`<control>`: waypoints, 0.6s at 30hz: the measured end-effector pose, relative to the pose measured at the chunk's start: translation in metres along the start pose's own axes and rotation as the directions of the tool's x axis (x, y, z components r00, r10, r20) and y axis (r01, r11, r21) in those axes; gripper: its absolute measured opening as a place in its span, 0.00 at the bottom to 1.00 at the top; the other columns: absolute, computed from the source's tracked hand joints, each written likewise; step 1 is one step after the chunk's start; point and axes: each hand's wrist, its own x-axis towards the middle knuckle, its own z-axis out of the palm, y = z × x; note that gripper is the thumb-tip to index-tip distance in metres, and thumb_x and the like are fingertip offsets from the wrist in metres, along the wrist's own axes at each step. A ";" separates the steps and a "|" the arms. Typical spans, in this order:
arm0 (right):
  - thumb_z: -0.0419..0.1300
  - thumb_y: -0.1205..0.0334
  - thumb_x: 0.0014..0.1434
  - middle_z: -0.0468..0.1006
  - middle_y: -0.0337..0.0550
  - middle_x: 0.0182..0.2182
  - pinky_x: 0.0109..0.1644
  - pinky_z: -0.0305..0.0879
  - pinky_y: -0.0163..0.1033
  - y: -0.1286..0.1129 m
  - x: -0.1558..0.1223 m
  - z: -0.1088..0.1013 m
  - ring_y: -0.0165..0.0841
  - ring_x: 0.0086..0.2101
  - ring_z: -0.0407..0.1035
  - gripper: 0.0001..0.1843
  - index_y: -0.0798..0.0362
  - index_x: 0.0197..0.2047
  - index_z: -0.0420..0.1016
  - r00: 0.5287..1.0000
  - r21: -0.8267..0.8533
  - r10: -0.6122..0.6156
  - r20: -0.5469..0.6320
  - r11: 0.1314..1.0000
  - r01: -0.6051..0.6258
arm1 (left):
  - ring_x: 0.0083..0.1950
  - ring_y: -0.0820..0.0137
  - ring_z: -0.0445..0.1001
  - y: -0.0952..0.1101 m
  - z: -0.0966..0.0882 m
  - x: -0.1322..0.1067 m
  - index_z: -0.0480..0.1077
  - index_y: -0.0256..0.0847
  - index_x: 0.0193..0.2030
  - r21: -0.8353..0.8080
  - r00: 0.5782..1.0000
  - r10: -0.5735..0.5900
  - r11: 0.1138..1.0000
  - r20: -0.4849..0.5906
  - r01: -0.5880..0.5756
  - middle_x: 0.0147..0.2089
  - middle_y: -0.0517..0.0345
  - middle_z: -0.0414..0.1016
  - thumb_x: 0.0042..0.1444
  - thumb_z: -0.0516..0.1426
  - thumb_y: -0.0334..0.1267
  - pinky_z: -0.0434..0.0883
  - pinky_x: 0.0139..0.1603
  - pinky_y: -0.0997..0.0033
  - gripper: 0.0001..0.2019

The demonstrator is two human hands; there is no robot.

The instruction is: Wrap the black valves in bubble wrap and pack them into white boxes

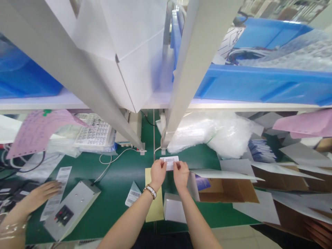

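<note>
- Head view: At a green table point(114, 185), a person's left hand point(158, 173) and right hand point(181, 174) meet over a small white barcode-marked piece point(169, 160), beyond a yellow sheet point(155, 207) and just left of an open carton point(228, 190).
- Each hand's grip pinches one end of the piece, its barcode facing up.
- The step in hand appears to be lining up or smoothing that face; the next move would call for even fingertip pressure, both ends level.
- Far left, a co-worker's hand point(43, 195) reaches over a barcode strip point(64, 174).
</note>
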 end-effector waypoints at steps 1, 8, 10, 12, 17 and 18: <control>0.54 0.55 0.65 0.69 0.41 0.30 0.40 0.64 0.41 0.000 0.000 0.001 0.36 0.31 0.67 0.15 0.51 0.29 0.71 1.000 -0.009 -0.006 0.002 1.000 0.006 | 0.30 0.69 0.62 0.000 0.001 0.000 0.61 0.43 0.24 0.012 1.000 0.005 1.000 -0.008 -0.005 0.28 0.61 0.64 0.60 0.56 0.35 0.55 0.34 0.69 0.13; 0.54 0.58 0.66 0.69 0.41 0.30 0.39 0.63 0.39 -0.001 0.001 0.001 0.35 0.30 0.66 0.14 0.51 0.29 0.70 1.000 -0.052 -0.031 0.005 0.998 0.031 | 0.32 0.67 0.63 0.001 0.005 -0.002 0.61 0.43 0.26 0.076 0.999 0.032 0.997 -0.030 -0.030 0.29 0.61 0.64 0.62 0.56 0.34 0.57 0.36 0.68 0.12; 0.54 0.57 0.66 0.69 0.41 0.30 0.38 0.63 0.39 -0.002 0.001 0.001 0.35 0.30 0.66 0.14 0.51 0.29 0.70 0.999 -0.052 -0.035 0.007 0.998 0.035 | 0.32 0.67 0.64 0.002 0.006 -0.002 0.61 0.43 0.26 0.088 0.999 0.035 0.996 -0.033 -0.032 0.29 0.61 0.65 0.62 0.56 0.34 0.58 0.36 0.68 0.12; 0.53 0.57 0.67 0.69 0.41 0.31 0.39 0.63 0.39 -0.002 0.001 0.001 0.34 0.30 0.66 0.15 0.51 0.29 0.70 0.999 -0.054 -0.038 0.006 0.998 0.038 | 0.33 0.67 0.65 0.002 0.006 -0.003 0.62 0.43 0.27 0.101 0.999 0.035 0.994 -0.035 -0.031 0.30 0.60 0.66 0.62 0.56 0.34 0.58 0.37 0.68 0.12; 0.52 0.56 0.68 0.69 0.41 0.32 0.38 0.63 0.39 -0.003 0.000 0.001 0.34 0.30 0.66 0.16 0.51 0.30 0.70 0.999 -0.068 -0.041 0.007 0.997 0.042 | 0.34 0.66 0.66 0.003 0.005 -0.003 0.62 0.43 0.27 0.134 0.999 0.034 0.991 -0.030 -0.030 0.30 0.60 0.66 0.63 0.56 0.33 0.59 0.38 0.67 0.12; 0.52 0.55 0.68 0.69 0.41 0.32 0.38 0.63 0.38 -0.003 0.000 0.001 0.34 0.30 0.66 0.16 0.51 0.30 0.70 0.999 -0.072 -0.042 0.007 0.996 0.042 | 0.34 0.66 0.66 0.004 0.005 -0.003 0.62 0.43 0.27 0.140 0.999 0.034 0.990 -0.027 -0.030 0.29 0.60 0.66 0.62 0.56 0.32 0.59 0.38 0.67 0.12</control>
